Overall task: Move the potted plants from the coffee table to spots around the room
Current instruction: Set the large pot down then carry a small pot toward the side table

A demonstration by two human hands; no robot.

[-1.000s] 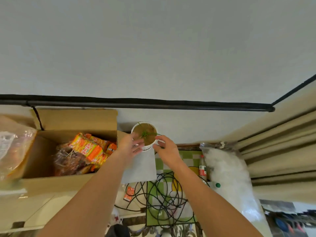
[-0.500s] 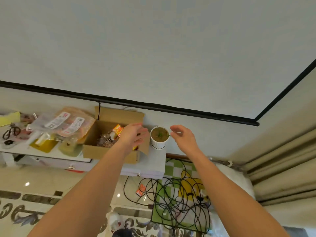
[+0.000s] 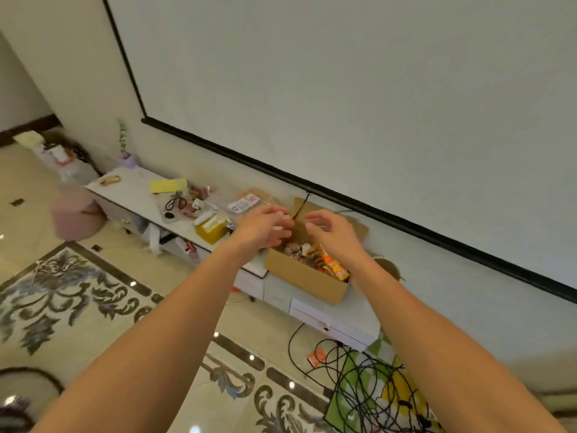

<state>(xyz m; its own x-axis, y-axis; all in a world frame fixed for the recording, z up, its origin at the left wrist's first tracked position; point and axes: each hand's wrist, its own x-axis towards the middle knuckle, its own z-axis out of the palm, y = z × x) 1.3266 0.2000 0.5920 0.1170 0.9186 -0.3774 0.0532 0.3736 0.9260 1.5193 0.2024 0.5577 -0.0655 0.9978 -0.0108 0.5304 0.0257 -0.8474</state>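
Observation:
A small white pot [image 3: 388, 267] with brown soil and a thin green sprout stands on the low white cabinet [image 3: 340, 320], right of a cardboard box, mostly hidden behind my right forearm. My left hand [image 3: 263, 228] and my right hand [image 3: 332, 229] hover close together above the box, fingers loosely curled, holding nothing. Both hands are well left of the pot and apart from it. A purple pot [image 3: 129, 159] with a tall thin plant sits at the cabinet's far left end.
The open cardboard box [image 3: 307, 279] holds snack packets. Left of it lie a yellow box [image 3: 212, 231], scissors and papers. A tangle of black cables [image 3: 365, 379] lies on a green checked mat on the floor. A pink stool [image 3: 76, 215] stands at left.
Both hands have let go of the white pot and drawn back from it. The view has swung left and pulled away, so the pot now sits to the right behind my forearm.

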